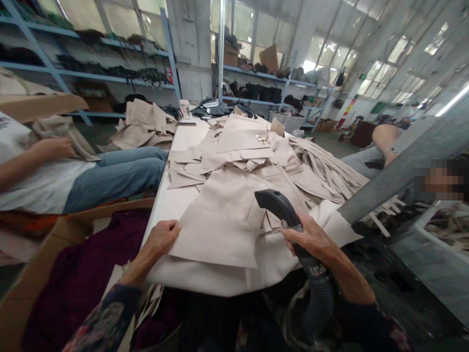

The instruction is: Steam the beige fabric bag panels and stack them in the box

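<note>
My left hand (163, 238) is closed on the left edge of a beige fabric panel (220, 239), which lies at the table's near edge. In my right hand (311, 237) is the black curved handle of a vacuum hose (276, 203), its mouth pointing left above the fabric. From the handle a ribbed grey hose runs down below the table edge. Something thin (271, 231) shows between my right fingers and the panel; I cannot make out what it is. More beige fabric pieces (234, 183) lie piled behind the panel.
A white table (179, 204) bears the piles, with strips (330, 166) at the right. A metal beam (395, 171) slants across the right. To the left, a person in jeans (120, 176) handles fabric beside a box of purple cloth (98, 259). Another person is at the right.
</note>
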